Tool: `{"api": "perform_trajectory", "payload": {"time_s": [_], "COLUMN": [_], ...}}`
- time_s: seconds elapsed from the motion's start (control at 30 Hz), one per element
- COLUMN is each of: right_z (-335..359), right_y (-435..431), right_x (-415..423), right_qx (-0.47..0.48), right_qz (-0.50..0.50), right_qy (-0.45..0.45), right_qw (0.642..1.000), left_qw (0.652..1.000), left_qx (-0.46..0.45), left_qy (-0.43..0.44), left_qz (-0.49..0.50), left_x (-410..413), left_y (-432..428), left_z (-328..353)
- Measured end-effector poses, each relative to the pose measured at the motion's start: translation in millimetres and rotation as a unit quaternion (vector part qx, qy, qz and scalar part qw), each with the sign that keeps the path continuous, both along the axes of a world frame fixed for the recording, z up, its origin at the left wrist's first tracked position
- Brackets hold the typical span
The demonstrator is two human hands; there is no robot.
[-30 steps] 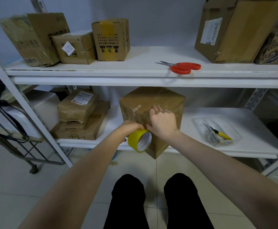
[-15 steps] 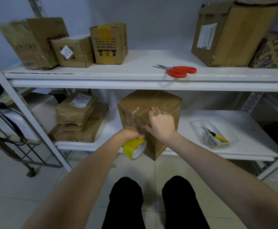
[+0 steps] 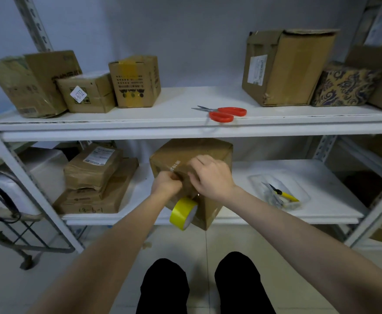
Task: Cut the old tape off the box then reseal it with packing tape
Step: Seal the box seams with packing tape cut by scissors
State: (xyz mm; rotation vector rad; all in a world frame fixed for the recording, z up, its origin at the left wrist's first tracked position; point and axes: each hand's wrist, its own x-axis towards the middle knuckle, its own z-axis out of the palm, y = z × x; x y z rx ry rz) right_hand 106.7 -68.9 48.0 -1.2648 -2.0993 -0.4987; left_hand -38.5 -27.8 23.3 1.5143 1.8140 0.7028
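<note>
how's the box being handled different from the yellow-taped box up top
The handled box sits corner-forward on the lower shelf with the left hand and right hand on it; the yellow-taped box stands untouched on the upper shelf. Its tape strip is yellow; the handled box's looks clear. Both are brown cardboard.

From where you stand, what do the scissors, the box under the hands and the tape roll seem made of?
Scissors: grey metal blades, glossy red handles, likely plastic.
Box: matte brown cardboard with creased edges; shiny patches suggest clear tape.
Tape roll: glossy yellow plastic film, probably on a pale core.
</note>
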Motion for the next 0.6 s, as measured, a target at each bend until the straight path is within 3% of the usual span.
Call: {"api": "perform_trajectory", "payload": {"time_s": [0.07,0.17,0.3,0.43,0.5,0.6], "right_z": [29.7,80.9,120.1,143.6,151.5,155.0], "right_y": [-2.8,5.6,22.7,35.8,38.0,33.5], "right_x": [5.0,15.9,39.0,47.8,49.1,47.7], "right_qx": [0.118,0.138,-0.043,-0.24,-0.26,-0.261], "right_qz": [0.029,-0.07,-0.241,-0.271,-0.27,-0.258], "right_qy": [0.031,0.083,0.07,0.088,0.033,-0.004], "right_qw": [0.992,0.985,0.967,0.928,0.927,0.93], "left_qw": [1.0,0.999,0.998,0.99,0.974,0.907], "left_qx": [0.024,0.029,0.051,0.115,0.194,0.377], "left_qy": [0.001,0.017,0.032,0.076,0.116,0.177], "left_qz": [0.011,0.022,0.001,-0.016,-0.032,-0.058], "left_x": [3.3,7.8,7.6,8.1,10.0,12.6], "left_y": [1.4,1.8,3.2,-6.9,-17.8,-28.0], "left_z": [12.8,21.5,27.2,41.4,53.1,69.6]}}
